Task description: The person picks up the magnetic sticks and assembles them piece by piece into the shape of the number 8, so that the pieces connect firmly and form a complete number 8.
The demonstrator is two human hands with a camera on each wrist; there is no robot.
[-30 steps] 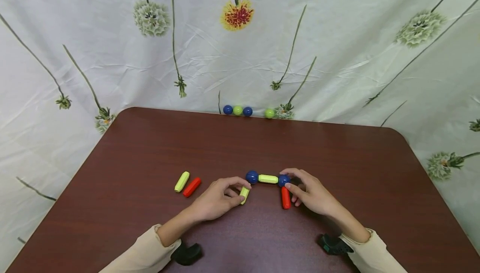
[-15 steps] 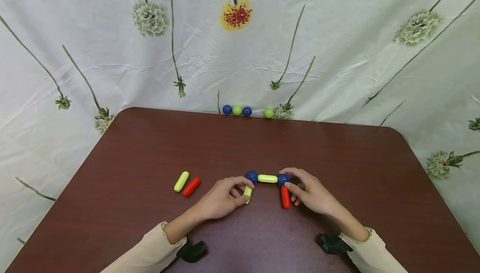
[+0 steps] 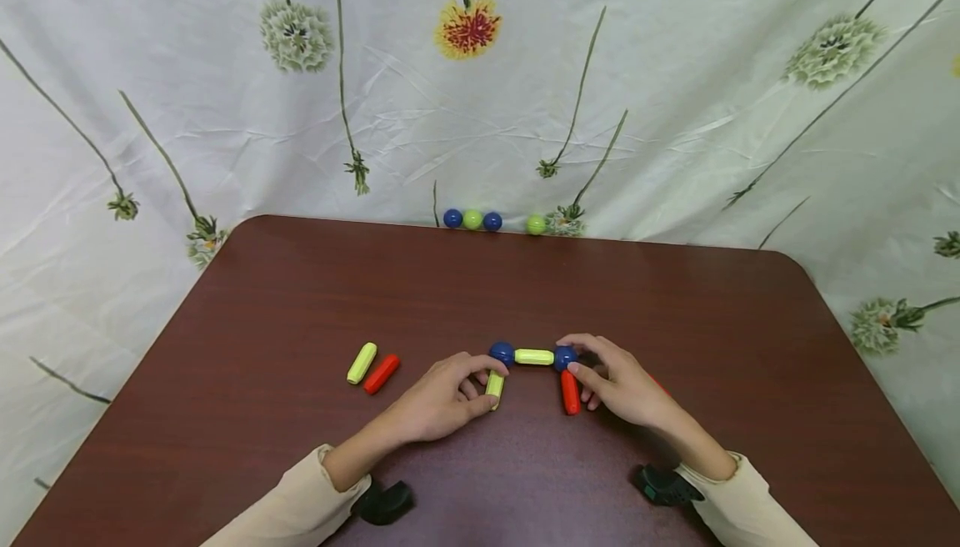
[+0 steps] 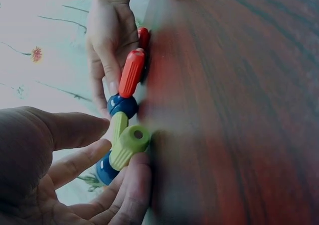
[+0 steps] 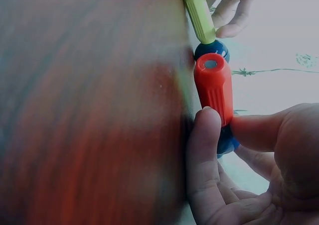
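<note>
In the head view my left hand pinches a yellow-green magnetic rod by thumb and fingers. The rod's far end meets the left blue ball, partly under my fingertip. Another yellow-green rod links this ball to the right blue ball, which my right hand grips. From that ball a red rod points toward me. Grey metal shows at the near ends of the held yellow-green rod in the left wrist view and the red rod in the right wrist view.
A loose yellow-green rod and a red rod lie left of the left hand. Blue and green balls line the table's far edge, before a flowered cloth. A bit of red shows behind the right wrist.
My left hand has shifted slightly right with its rod, bringing the rod's far end up to the left blue ball. The right hand keeps its hold on the other ball.
</note>
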